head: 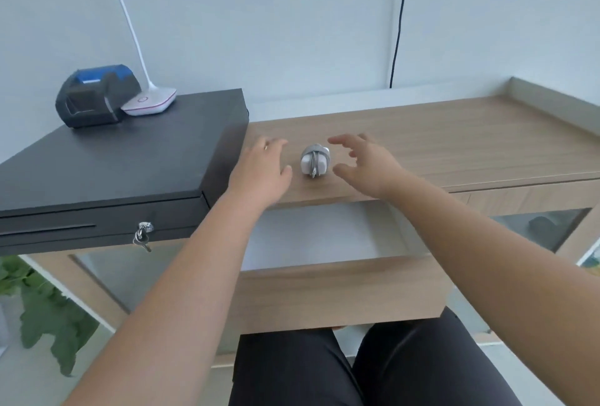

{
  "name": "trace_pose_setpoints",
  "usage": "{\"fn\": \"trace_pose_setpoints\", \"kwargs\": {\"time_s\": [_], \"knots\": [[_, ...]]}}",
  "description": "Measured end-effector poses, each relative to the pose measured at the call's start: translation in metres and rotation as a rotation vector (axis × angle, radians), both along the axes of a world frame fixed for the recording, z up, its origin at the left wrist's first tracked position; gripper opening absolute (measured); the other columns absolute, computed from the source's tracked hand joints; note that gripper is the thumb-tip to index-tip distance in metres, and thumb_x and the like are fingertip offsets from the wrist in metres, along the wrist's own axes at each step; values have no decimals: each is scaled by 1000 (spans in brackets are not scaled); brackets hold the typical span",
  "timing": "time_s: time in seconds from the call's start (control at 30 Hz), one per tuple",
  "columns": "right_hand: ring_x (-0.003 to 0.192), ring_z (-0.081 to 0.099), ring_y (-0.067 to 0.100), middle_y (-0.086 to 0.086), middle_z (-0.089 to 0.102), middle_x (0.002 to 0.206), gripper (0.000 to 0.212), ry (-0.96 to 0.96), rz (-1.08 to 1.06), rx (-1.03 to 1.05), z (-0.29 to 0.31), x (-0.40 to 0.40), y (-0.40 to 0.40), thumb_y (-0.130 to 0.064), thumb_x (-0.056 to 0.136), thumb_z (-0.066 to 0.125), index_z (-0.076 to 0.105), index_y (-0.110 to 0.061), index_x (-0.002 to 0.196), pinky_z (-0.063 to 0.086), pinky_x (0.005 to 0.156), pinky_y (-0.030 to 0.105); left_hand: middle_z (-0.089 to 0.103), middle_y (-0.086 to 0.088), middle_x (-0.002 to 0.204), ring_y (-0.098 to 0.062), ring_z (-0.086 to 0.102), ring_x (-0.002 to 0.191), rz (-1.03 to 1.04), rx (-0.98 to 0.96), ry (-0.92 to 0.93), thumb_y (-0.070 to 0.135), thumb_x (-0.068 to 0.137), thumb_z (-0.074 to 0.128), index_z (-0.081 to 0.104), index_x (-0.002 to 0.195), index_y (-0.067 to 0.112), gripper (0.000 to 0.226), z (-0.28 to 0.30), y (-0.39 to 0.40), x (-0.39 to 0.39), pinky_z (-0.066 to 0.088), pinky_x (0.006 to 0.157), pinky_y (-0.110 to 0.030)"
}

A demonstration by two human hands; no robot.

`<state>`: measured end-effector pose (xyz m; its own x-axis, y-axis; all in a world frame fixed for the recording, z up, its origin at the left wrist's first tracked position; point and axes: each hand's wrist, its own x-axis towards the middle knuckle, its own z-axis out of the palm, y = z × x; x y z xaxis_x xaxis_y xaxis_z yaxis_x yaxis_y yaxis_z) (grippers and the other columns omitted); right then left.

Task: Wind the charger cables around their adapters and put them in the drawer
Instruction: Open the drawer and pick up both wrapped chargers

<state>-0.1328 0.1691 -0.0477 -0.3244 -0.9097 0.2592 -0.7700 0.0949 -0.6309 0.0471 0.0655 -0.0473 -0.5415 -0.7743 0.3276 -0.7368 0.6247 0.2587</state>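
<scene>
A white charger adapter (314,160) with its grey cable wound around it stands on the wooden desk top (454,136), near the front edge. My left hand (263,168) lies flat and open just left of it, not touching. My right hand (363,162) hovers just right of it with fingers spread and slightly bent, holding nothing. Below the desk edge the wooden drawer (337,292) is pulled out; the part of its white inside that shows between my arms holds nothing I can see.
A black cash drawer box (123,158) with keys (143,238) in its lock sits on the left, carrying a black-and-blue receipt printer (94,95) and a white lamp base (151,102). A black cable (398,16) hangs down the wall. A green plant (42,308) stands lower left.
</scene>
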Motion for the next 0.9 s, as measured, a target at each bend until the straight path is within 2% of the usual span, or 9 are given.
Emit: {"fn": "trace_pose_setpoints", "kwargs": {"time_s": [0.1, 0.2, 0.3, 0.37, 0.47, 0.6, 0.73, 0.83, 0.9], "knots": [[122, 50, 23, 4, 35, 143, 68, -54, 16, 88, -4, -7, -33, -33, 82, 68, 36, -37, 141, 36, 91, 25, 29, -7, 151, -32, 30, 136, 66, 108, -51, 29, 94, 53, 34, 147, 21, 57, -9, -32, -13, 33, 110, -41], [130, 42, 23, 4, 30, 146, 82, -142, 44, 118, -11, -11, -52, -41, 75, 76, 30, -41, 144, 32, 95, 27, 20, -11, 157, -37, 22, 139, 115, 155, -61, 37, 94, 51, 29, 150, 26, 61, -19, -47, -19, 25, 115, -43], [129, 43, 20, 3, 36, 141, 88, -211, 70, 70, -22, -12, -61, -45, 70, 80, 31, -42, 143, 34, 104, 28, 26, -8, 154, -38, 29, 135, 105, 167, 21, 39, 95, 50, 23, 151, 35, 63, -25, -55, -21, 29, 111, -42], [128, 45, 18, 1, 40, 139, 91, -216, 94, 29, -30, -14, -65, -49, 65, 82, 32, -44, 141, 37, 108, 34, 33, -6, 148, -35, 37, 130, 71, 164, 96, 38, 94, 52, 14, 151, 43, 69, -27, -58, -22, 33, 105, -40], [128, 43, 15, -1, 42, 140, 96, -207, 139, 35, -33, -19, -69, -48, 61, 85, 32, -46, 141, 36, 108, 34, 38, -7, 143, -33, 43, 127, 93, 147, 154, 36, 91, 57, 10, 151, 43, 77, -33, -63, -23, 38, 99, -39], [126, 45, 11, -4, 48, 136, 94, -218, 141, 7, -36, -18, -76, -46, 59, 86, 35, -48, 138, 37, 103, 28, 43, -9, 144, -31, 42, 132, 114, 150, 323, 29, 85, 68, 15, 151, 28, 84, -43, -66, -21, 39, 104, -42], [119, 49, 12, -5, 52, 129, 91, -195, 154, -44, -39, -19, -74, -39, 59, 86, 38, -47, 136, 38, 96, 23, 47, -4, 143, -24, 46, 129, 77, 122, 416, 39, 82, 72, 21, 148, 29, 84, -42, -58, -20, 42, 103, -42], [113, 50, 6, -13, 54, 119, 92, -247, 169, -55, -35, -23, -61, -35, 59, 88, 39, -46, 136, 37, 93, 19, 59, 5, 121, -20, 57, 111, 44, 171, 487, 46, 76, 75, 32, 141, 34, 78, -34, -41, -18, 48, 94, -39], [103, 57, 3, -15, 55, 113, 91, -347, 202, -57, -32, -27, -49, -32, 59, 90, 41, -45, 135, 44, 91, 20, 59, 16, 104, -11, 59, 98, 16, 227, 504, 47, 73, 78, 45, 131, 37, 67, -28, -25, -15, 49, 86, -32]]}}
